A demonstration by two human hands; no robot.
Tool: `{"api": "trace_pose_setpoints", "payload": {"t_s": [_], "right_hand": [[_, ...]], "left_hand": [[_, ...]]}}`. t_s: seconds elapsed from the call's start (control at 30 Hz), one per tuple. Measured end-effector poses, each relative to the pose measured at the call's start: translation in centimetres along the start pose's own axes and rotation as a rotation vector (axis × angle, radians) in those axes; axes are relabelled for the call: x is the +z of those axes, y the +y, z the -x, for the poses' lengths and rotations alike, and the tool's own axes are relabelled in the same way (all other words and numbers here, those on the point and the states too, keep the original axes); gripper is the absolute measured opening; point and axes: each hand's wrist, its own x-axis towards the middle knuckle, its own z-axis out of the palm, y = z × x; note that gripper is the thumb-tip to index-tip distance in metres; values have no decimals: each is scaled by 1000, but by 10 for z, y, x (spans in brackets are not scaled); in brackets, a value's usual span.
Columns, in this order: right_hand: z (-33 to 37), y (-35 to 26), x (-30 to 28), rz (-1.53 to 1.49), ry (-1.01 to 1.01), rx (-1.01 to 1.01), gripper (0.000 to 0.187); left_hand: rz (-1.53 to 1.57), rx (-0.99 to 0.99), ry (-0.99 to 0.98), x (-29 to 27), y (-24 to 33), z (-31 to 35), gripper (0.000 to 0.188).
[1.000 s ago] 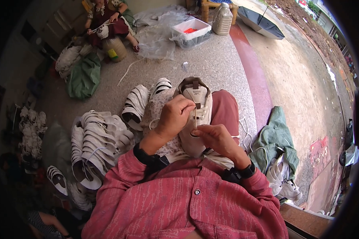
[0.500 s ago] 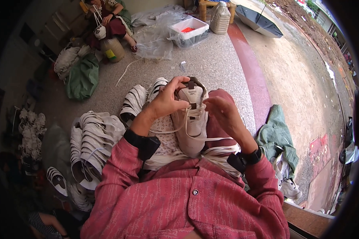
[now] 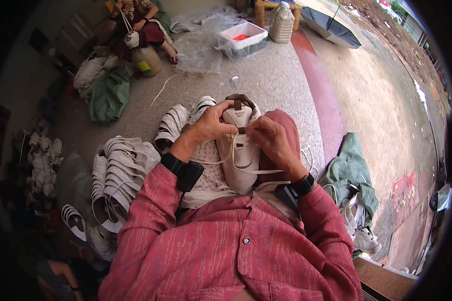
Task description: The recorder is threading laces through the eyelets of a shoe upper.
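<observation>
Both hands curled, close together

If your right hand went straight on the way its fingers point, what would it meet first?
Probably the tongue of the shoe, right by the right hand; the left hand lies just beyond, though depth is unclear.

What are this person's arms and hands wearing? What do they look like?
The sleeves are pinkish red with thin, paler squiggly streaks, and they reach nearly to the wrists. Each wrist wears a black band with a dark, chunky box beside it. The left hand and right hand have no gloves on.
</observation>
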Motion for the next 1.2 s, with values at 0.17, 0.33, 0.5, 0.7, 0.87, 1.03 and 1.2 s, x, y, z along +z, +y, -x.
{"api": "trace_pose_setpoints", "payload": {"t_s": [0.17,0.33,0.5,0.7,0.87,1.03,1.2], "right_hand": [[-4,10,-46,-527,454,207,15],[12,52,-210,-1644,482,44,21],[67,83,-333,-1630,775,64,25],[40,95,-255,-1339,938,307,13],[67,134,-238,-1252,849,454,26],[59,96,-193,-1209,866,469,39],[76,113,-187,-1306,907,453,28]], "left_hand": [[43,-97,57,2,28,9,55],[51,-123,53,-6,8,2,54],[-22,-156,92,2,14,-1,53],[-75,-111,143,-6,3,5,51],[-128,2,139,-9,-15,-9,52],[-60,-64,72,-19,-8,1,65],[-149,-25,162,-4,-2,9,59]]}}
